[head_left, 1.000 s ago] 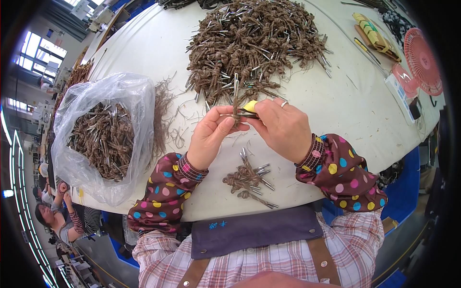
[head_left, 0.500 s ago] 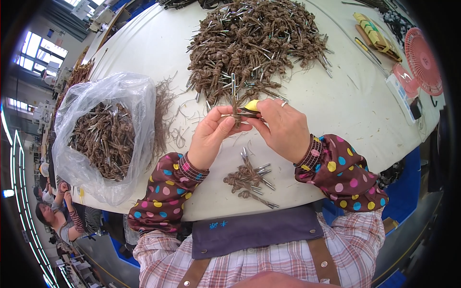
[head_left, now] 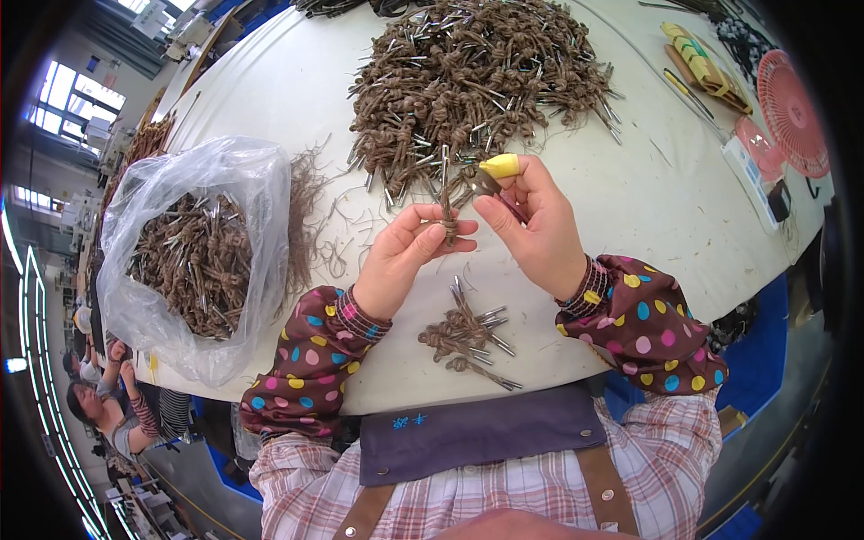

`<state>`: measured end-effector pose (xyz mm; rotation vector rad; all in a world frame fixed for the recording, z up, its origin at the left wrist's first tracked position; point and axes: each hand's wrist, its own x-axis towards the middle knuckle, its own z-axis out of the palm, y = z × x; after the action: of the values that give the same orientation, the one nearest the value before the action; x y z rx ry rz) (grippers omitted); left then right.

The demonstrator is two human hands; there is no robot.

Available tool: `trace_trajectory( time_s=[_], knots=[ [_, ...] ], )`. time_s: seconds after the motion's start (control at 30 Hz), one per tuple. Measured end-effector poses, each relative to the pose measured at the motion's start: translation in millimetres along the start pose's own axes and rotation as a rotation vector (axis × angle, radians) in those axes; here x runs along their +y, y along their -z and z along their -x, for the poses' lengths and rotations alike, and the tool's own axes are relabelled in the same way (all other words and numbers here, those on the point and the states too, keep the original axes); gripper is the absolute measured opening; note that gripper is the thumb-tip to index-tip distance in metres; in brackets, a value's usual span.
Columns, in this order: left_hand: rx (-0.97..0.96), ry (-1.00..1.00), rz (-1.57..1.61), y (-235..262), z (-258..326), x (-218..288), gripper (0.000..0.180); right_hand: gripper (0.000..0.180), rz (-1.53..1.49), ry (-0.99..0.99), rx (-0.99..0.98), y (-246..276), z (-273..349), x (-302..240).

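Note:
Between the thumb and fingers of my left hand [head_left: 400, 259] is a knotted brown cord [head_left: 447, 212], its silver metal tip pointing up and away from me. My right hand [head_left: 544, 232] is closed round small dark thread snips [head_left: 486, 185], a yellow cover on one finger. The snips are a little right of the cord, apart from it. Beyond both hands lies a large pile of knotted brown cords [head_left: 477, 85] with metal tips. Nearer to me, below my hands, a small group of the same cords [head_left: 454, 335] rests on the white table [head_left: 630, 216].
At the left stands an open clear plastic bag [head_left: 261, 184] full of knotted cords. Loose brown thread scraps [head_left: 306, 211] lie beside it. A pink fan [head_left: 790, 112] and a wrapped yellow-brown bundle [head_left: 706, 65] are at the far right. Another person [head_left: 112, 418] sits at the lower left.
My right hand with the snips has moved right, away from the cord, and turned so that the blades show. My left hand still holds the cord, nearly in place.

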<state>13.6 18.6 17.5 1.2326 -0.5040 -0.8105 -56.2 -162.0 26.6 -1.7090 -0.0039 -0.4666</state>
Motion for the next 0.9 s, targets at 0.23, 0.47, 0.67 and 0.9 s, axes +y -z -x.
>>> trace_trajectory(
  time_s=[0.23, 0.47, 0.67, 0.9],
  knots=[
    [0.034, -0.081, -0.201, -1.0, -1.4, -3.1, 0.023, 0.035, -0.213, -0.042, -0.011, 10.7, -7.1, 5.6],
    [0.003, -0.105, -0.446, -4.1, 1.4, -3.8, 0.02, 0.023, -0.167, -0.08, -0.091, 5.5, -9.7, 11.1],
    [0.089, -0.356, -1.025, -17.8, 0.4, 8.2, 0.037, 0.018, 0.011, -0.114, -0.026, 1.6, -5.9, 2.4],
    [0.254, -0.434, -1.041, -16.2, -1.0, -0.2, 0.024, 0.021, 0.074, -0.074, 0.021, 1.8, -6.6, 3.7]
  ],
)
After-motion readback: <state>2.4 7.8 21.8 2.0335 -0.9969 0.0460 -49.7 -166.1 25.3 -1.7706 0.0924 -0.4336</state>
